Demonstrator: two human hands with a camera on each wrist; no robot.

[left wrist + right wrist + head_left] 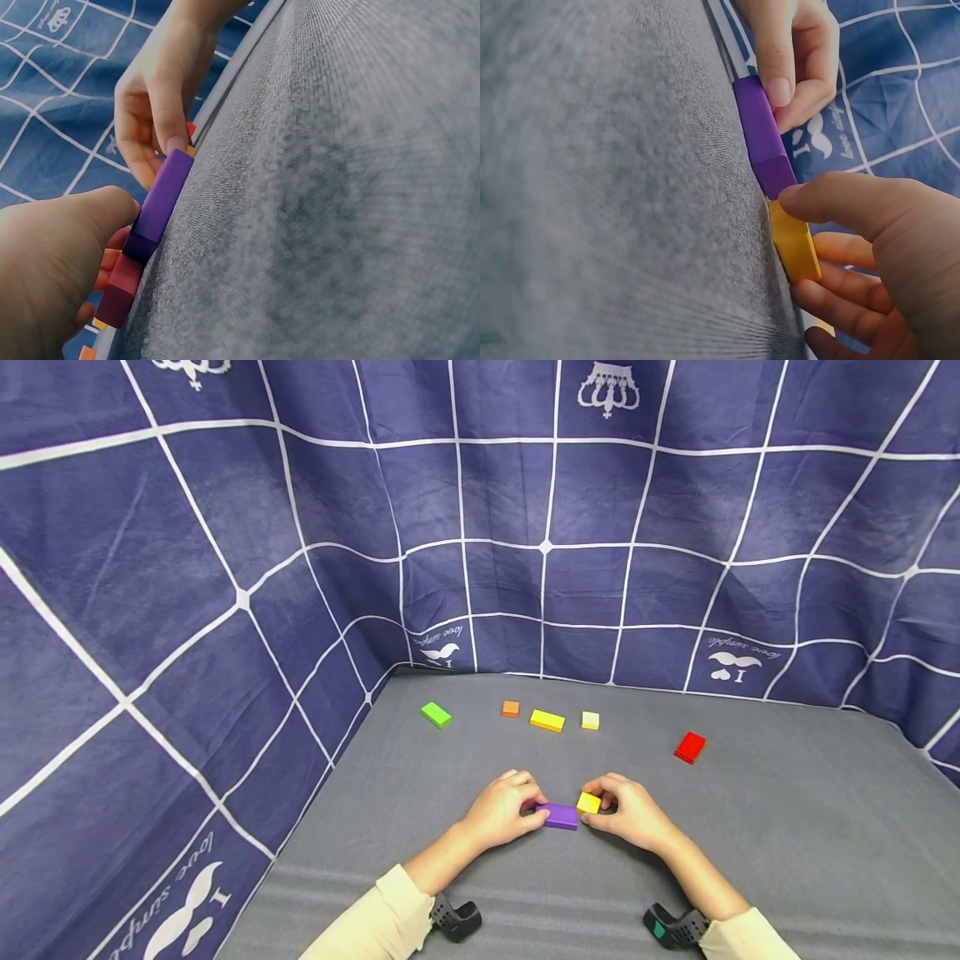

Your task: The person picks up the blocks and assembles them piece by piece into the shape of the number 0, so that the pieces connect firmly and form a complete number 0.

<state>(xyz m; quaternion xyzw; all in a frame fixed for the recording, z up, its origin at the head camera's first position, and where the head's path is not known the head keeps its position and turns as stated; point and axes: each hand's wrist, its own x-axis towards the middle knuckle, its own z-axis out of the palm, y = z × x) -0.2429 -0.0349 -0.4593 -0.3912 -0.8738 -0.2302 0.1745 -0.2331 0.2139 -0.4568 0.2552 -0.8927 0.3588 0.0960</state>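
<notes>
Purple rectangular block [561, 817], lower centre of the frame — the left hand [506, 810] pinches its left end. Just beside it, the right hand [628, 815] pinches a yellow block [588, 803].

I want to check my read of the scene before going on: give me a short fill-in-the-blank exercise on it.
The right hand pinches a small block coloured ____.
In the head view, the left hand pinches a flat block coloured ____.
Of all blocks in that view, the red block lies farthest to the ____.
The long yellow block lies ____ the orange block and the pale block.
Missing words: yellow; purple; right; between.
</notes>
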